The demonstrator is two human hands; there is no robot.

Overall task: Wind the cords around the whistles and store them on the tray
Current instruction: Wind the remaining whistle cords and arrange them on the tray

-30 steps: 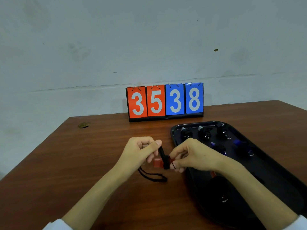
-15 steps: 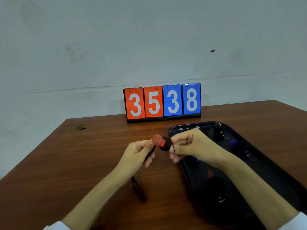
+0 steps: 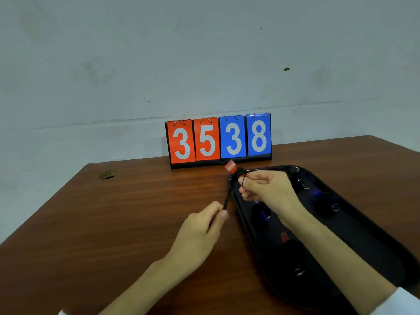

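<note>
My right hand [image 3: 267, 189] pinches a red whistle [image 3: 231, 166] above the tray's far left corner, its red mouthpiece sticking up and black cord wound round its body. From it the black cord [image 3: 228, 196] runs taut down and left to my left hand [image 3: 202, 228], which pinches its end between thumb and fingers. The black tray [image 3: 250, 233] lies on the right and holds several wound whistles, among them a blue one [image 3: 263, 213], another blue one [image 3: 317, 193] and a red one [image 3: 285, 238].
A flip scoreboard [image 3: 219, 139] reading 35 and 38 stands at the back of the brown wooden table [image 3: 113, 223], against a pale wall. A small round hole [image 3: 108, 175] sits at the table's far left. My right forearm crosses over the tray.
My right hand has lifted the whistle up and farther away, over the tray's corner. My left hand has dropped lower with the cord end, and the slack loop is now pulled straight.
</note>
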